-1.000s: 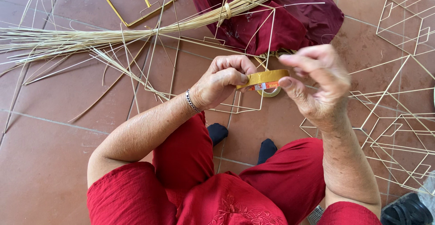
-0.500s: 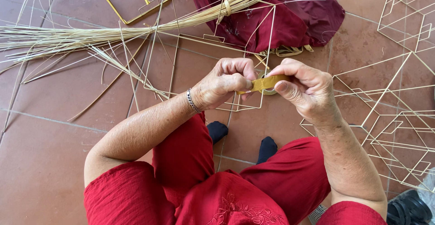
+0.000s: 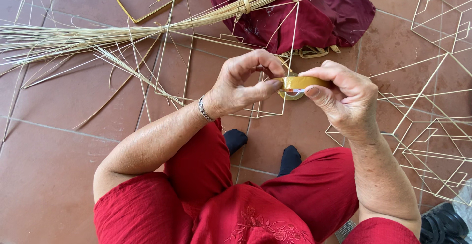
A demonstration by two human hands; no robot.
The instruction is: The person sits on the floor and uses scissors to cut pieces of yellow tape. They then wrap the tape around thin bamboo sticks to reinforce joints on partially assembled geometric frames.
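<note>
The person sits on the tiled floor (image 3: 54,175) in red trousers (image 3: 314,195), dark-socked feet (image 3: 235,140) together below the hands. The right hand (image 3: 346,99) holds a roll of yellow-brown tape (image 3: 297,84) edge-on, its grip closed around the roll's rim with the thumb beneath and the fingers curled over the top. The left hand (image 3: 243,84), a beaded bracelet (image 3: 204,109) at its wrist, is closed in a pinch at the roll's left end, thumb and forefinger pressed on what appears to be the free tape end; whether the end is already lifted cannot be told. The roll lies between the two hands, touching both, its visible band running left to right; both hands are equally near. Directly behind the hands a thin bamboo-strip frame (image 3: 231,52) lies flat on the floor, close under the roll. To the right, further open frames (image 3: 432,126) crowd the floor, leaving little room on that side; the left side holds only loose strips (image 3: 113,67). Farther off, a tied bundle of bamboo splints (image 3: 147,30) runs left to right and crosses a dark red cloth (image 3: 314,15). A yellow-edged frame (image 3: 142,0) lies at the far edge.
</note>
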